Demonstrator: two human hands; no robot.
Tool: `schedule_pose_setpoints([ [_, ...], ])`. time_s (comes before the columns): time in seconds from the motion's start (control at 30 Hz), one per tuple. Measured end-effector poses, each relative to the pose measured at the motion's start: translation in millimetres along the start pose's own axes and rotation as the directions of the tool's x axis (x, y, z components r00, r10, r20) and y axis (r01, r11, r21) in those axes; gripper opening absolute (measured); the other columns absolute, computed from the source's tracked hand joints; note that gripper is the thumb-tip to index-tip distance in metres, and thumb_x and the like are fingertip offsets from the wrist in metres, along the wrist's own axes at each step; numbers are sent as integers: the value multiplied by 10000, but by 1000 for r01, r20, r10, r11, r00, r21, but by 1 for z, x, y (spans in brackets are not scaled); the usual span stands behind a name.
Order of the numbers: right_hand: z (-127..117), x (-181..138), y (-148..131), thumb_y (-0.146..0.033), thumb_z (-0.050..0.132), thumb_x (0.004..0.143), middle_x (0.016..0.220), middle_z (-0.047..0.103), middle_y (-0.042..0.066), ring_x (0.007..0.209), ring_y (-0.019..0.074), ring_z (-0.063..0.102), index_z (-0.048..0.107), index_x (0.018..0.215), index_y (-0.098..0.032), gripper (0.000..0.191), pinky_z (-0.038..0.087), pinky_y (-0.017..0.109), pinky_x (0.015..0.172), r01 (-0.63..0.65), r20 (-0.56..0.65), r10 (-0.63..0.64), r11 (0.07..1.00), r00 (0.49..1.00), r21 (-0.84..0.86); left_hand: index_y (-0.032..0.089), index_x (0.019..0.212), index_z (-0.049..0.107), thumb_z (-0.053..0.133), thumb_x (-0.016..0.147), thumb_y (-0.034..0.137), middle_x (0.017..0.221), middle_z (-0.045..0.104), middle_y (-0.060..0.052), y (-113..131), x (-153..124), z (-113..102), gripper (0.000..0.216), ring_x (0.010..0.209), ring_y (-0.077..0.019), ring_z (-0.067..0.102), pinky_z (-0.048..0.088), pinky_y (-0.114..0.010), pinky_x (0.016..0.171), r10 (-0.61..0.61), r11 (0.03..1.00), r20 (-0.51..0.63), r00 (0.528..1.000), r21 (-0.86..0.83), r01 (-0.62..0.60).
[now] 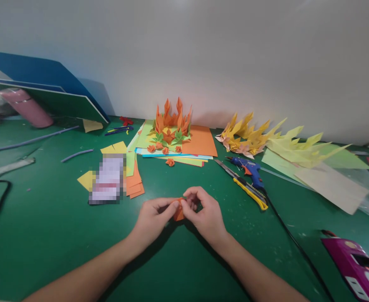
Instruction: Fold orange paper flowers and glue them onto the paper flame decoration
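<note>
Orange paper bit (178,214) sits just over green table (61,235), middle of my view, pinched between both hands. I see left hand (153,219) fingers (172,205) closed narrow on its left edge. Right hand (206,214) fingers (191,197) curl tight on its top. I judge: folding step in hand, small crease being pressed. Such tiny paper calls for soft, careful pinch. Near right: yellow knife (250,191), blue glue gun (250,170). Behind: orange paper crown (171,119).

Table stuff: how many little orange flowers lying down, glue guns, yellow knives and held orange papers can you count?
little orange flowers: 5
glue gun: 1
yellow knife: 1
orange paper, held: 1
Total: 8
</note>
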State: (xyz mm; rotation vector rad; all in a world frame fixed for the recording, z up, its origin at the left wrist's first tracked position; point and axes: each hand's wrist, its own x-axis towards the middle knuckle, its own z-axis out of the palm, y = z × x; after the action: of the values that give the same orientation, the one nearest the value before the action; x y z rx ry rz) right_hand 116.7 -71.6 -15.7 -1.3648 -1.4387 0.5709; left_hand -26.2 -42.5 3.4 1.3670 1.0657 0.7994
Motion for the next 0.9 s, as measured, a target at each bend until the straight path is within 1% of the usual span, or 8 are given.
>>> schedule_pose_setpoints([
  [0.13,-1,4,2,-261,576,728,717,535,1,639,134,498,610,831,-199,125,445,256,597,-1,-57,5,998,998,70,177,689,758,665,666,366,752,738,-54,0,3,-1,212,688,-179,618,487,-260,642,-30,999,-75,997,-41,27],
  [0.2,-1,6,3,-292,603,702,789,567,20,689,144,524,595,838,-198,166,456,268,626,-82,5,83,978,997,189,175,721,758,668,672,383,837,743,-69,-1,4,-1,232,743,-186,628,489,-261,656,-37,998,-113,993,-59,30],
  [0.3,0,6,2,-327,614,681,730,561,-2,620,123,509,555,792,-192,184,445,254,591,-257,169,212,910,963,324,172,774,752,679,666,407,839,747,-74,-2,4,-1,269,740,-187,637,497,-270,659,-67,993,-109,992,-105,56],
  [0.37,0,5,0,-327,597,685,661,526,-22,573,107,478,538,723,-186,157,425,241,567,-322,234,253,887,939,332,165,757,741,697,644,406,779,746,-67,-2,4,-1,269,698,-181,636,502,-273,647,-75,992,-94,993,-106,65],
  [0.47,-1,5,-2,-317,574,686,617,500,-30,544,100,458,528,668,-181,144,406,231,541,-342,261,269,891,927,297,162,693,705,719,600,368,687,722,-42,-3,4,0,226,624,-160,621,502,-263,608,-76,993,-77,994,-91,69],
  [0.57,-4,4,-3,-295,552,697,607,516,-23,547,109,474,533,653,-183,122,409,230,537,-279,250,222,934,942,224,163,656,668,706,592,331,636,693,-20,-5,4,-1,183,587,-145,611,496,-257,594,-62,997,-52,997,-47,60],
  [0.7,-7,3,-2,-240,543,731,631,574,1,603,132,524,555,647,-188,100,425,234,572,-102,206,89,993,975,55,172,650,642,666,626,337,630,684,-15,-6,5,-3,169,590,-142,619,492,-259,611,-46,998,1,999,35,46],
  [0.9,-9,2,3,-221,556,799,686,646,14,660,153,584,591,707,-198,101,451,271,658,32,250,-18,998,968,-50,187,565,551,666,640,344,561,639,9,1,7,-5,208,539,-119,559,445,-234,548,-37,999,79,996,5,37],
])
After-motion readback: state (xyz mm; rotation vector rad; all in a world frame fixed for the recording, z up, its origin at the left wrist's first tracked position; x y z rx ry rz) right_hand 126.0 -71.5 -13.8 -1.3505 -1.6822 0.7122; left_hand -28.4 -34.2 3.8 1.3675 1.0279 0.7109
